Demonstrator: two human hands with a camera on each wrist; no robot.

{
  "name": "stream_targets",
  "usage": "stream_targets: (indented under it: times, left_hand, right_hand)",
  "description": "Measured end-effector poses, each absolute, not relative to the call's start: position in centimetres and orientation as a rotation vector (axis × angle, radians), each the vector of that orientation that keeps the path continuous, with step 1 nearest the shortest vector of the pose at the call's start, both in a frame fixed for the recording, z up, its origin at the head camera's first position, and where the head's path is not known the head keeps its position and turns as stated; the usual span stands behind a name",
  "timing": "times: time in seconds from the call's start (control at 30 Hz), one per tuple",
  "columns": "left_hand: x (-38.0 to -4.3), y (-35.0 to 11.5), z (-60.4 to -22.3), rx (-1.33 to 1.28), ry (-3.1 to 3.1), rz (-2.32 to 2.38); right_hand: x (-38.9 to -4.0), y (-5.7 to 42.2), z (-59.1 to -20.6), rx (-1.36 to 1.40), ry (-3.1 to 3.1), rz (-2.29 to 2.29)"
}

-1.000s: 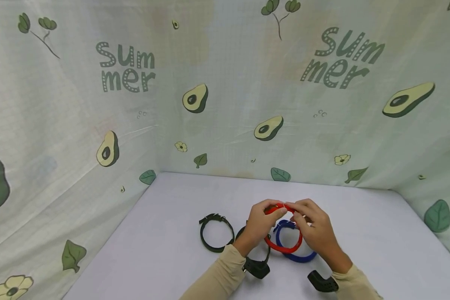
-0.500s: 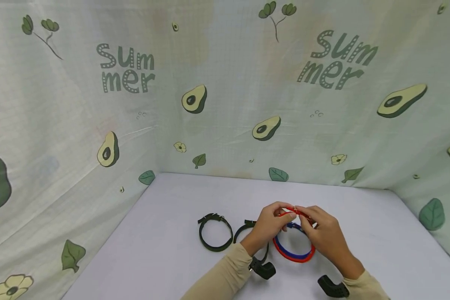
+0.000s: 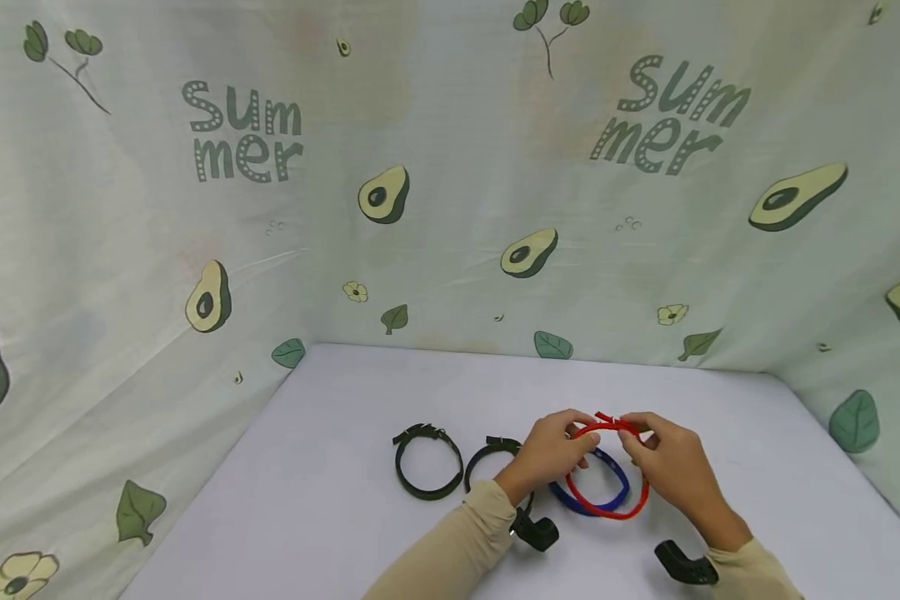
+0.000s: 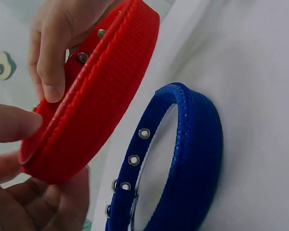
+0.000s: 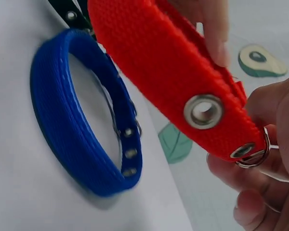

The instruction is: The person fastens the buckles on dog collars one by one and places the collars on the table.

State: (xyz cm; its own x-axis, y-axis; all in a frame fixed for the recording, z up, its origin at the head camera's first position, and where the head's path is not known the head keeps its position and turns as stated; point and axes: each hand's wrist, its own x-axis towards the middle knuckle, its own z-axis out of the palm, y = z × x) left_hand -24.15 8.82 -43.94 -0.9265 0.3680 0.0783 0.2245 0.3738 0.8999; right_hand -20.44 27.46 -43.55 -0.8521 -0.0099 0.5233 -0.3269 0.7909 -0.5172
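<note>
A red collar (image 3: 615, 514) with metal eyelets and a D-ring is held up as a loop over the table, between both hands. My left hand (image 3: 551, 448) pinches its left upper side with thumb and fingers. At the right upper side, near the D-ring (image 5: 260, 156) in the right wrist view, my right hand (image 3: 675, 458) grips the strap. A short strap end sticks out at the top. Under the red loop lies a blue collar (image 3: 570, 502), buckled into a ring. In the left wrist view, the blue collar (image 4: 202, 154) shows a row of eyelets.
Two dark collars lie to the left: one whole ring (image 3: 429, 495), and another (image 3: 487, 454) partly behind the left forearm. Black wrist cameras (image 3: 536, 532) hang under both sleeves. A printed cloth (image 3: 450, 167) stands behind the white table (image 3: 330, 467).
Both hands have shifted right with the red collar. Half a second ago the fingertips were close together at its top; now they are farther apart and the strap end shows.
</note>
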Motion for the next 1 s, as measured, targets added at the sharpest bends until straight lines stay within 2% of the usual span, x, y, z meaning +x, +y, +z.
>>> stream_targets:
  times: [0.27,0.53,1.0]
  left_hand:
    - [-23.9,11.7,-42.9,0.527,2.59,1.333]
    - [-23.6,13.8,-43.3,0.546,2.592,1.179]
    - [-24.9,9.8,-43.3,0.664,2.56,1.25]
  right_hand:
    - [-20.2,31.8,-43.1,0.047,-2.749,0.943]
    - [-20.7,36.0,-44.3,0.014,-2.864,0.878]
    - [-21.4,37.1,-45.2,-0.148,-3.071,0.812]
